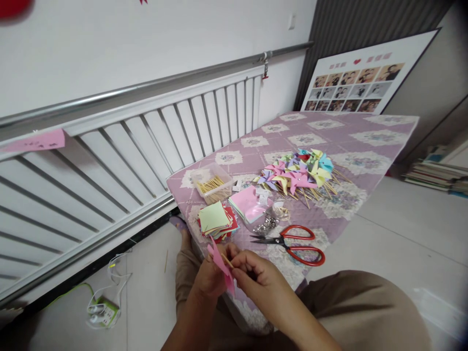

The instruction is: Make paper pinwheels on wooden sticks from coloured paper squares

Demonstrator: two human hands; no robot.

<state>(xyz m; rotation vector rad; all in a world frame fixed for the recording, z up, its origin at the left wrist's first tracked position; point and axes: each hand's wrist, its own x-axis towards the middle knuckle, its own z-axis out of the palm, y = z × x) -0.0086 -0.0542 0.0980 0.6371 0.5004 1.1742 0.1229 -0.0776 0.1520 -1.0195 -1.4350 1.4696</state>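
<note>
Pinching stick [227, 261] and paper [221, 264], fingers [244, 281] closed

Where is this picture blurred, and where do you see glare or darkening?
In the head view, the red shape at the top left is blurred, while the scissors and pink paper look clearer; pale glare streaks the floor at lower right; the upper right corner darkens.

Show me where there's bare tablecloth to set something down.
The widest bare stretch of tablecloth lies beyond the pinwheels, toward the photo board. Another, by the radiator, is bordered by the plastic box and the pinwheels. It's crowded beyond the left hand and right hand, where the box, paper stacks, small metal pieces and scissors sit close together.
</note>
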